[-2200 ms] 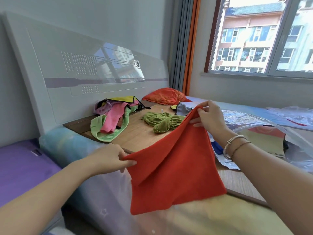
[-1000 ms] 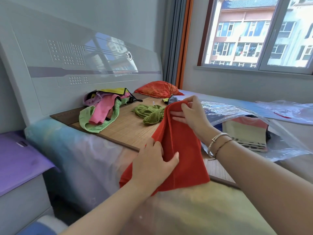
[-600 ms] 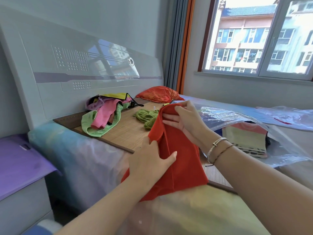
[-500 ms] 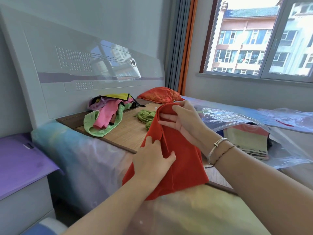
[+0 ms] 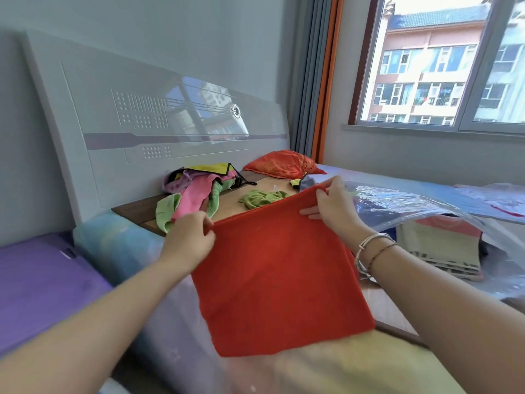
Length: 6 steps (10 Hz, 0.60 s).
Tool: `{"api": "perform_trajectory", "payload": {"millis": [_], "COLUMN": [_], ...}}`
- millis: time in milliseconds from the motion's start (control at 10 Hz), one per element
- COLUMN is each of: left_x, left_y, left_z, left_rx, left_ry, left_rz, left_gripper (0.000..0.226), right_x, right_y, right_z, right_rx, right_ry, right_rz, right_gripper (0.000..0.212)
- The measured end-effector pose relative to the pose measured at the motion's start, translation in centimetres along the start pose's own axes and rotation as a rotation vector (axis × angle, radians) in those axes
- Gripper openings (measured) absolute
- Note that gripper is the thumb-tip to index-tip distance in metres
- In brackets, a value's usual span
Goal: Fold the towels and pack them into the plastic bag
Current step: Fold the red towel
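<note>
The red towel (image 5: 279, 273) hangs in the air in front of us, over the near edge of the bed, held up by its two top corners. Our left hand (image 5: 189, 241) pinches the left corner between thumb and fingers, closed tight on the cloth, and our right hand (image 5: 333, 207) pinches the right corner in the same way – thumb on the near side, the other fingers curled behind the edge. The right corner is held a little higher and farther away than the left one, so the top edge runs at a slant. The towel looks flat and nearly square; we cannot tell if it is one layer or already doubled.

Behind it, on a wooden board (image 5: 227, 204) that lies on the bed, there is a crumpled green towel (image 5: 262, 198) and, closer to the headboard (image 5: 159, 120), a pile of mixed towels (image 5: 196, 194) – pink, light green, yellow and lilac. An orange pillow (image 5: 279, 164) rests at the far end near the curtain (image 5: 308, 75).

To the right of the red towel lies the clear plastic bag (image 5: 426, 203), its mouth turned toward us. Inside it we see folded towels (image 5: 439, 244) stacked flat, beige with a red one on top. Our right wrist carries thin bracelets (image 5: 372, 250). A purple surface (image 5: 37, 282) stands on the left side, lower than the bed.
</note>
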State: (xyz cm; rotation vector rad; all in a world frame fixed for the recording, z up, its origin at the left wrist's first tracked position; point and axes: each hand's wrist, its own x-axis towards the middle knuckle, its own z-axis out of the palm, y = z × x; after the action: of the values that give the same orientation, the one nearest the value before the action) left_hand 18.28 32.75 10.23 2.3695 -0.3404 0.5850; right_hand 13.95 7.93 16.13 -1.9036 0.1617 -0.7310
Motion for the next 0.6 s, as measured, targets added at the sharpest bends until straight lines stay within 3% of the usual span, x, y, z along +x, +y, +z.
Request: {"api": "perform_trajectory", "payload": {"millis": [100,200,300,400,500,600], "left_x": [5.2,9.5,11.7,12.1,9.7,5.3], "left_y": [-0.5,-1.3,-2.8,-3.8,-3.0,-2.5], "left_z": [-1.0,-1.2,-0.3,1.9,2.2,1.1], "left_rx": [-0.031,-0.076,0.168,0.310,0.151,-0.092], "left_ry": [-0.057,-0.269,-0.493,-0.391,-0.147,-0.476], "left_rz": [0.067,0.069,0.087,0.191,0.322,0.336], "left_gripper": [0.014,0.029,0.025,0.017,0.013,0.022], "right_x": [3.8,7.8,10.2,10.2,8.0,4.5], "right_y": [0.6,1.7,3.6,5.4,6.1,5.3], "right_z": [1.0,1.8,3.1,4.0,2.7,-0.2], "right_rx": [-0.015,-0.036,-0.043,0.010,-0.057,-0.139], "right_ry": [-0.032,-0.062,-0.142,-0.145,-0.045,-0.063], "right_rz": [0.139,0.217,0.226,0.248,0.133,-0.011], "right_gripper": [0.027,0.036,0.028,0.016,0.014,0.020]}}
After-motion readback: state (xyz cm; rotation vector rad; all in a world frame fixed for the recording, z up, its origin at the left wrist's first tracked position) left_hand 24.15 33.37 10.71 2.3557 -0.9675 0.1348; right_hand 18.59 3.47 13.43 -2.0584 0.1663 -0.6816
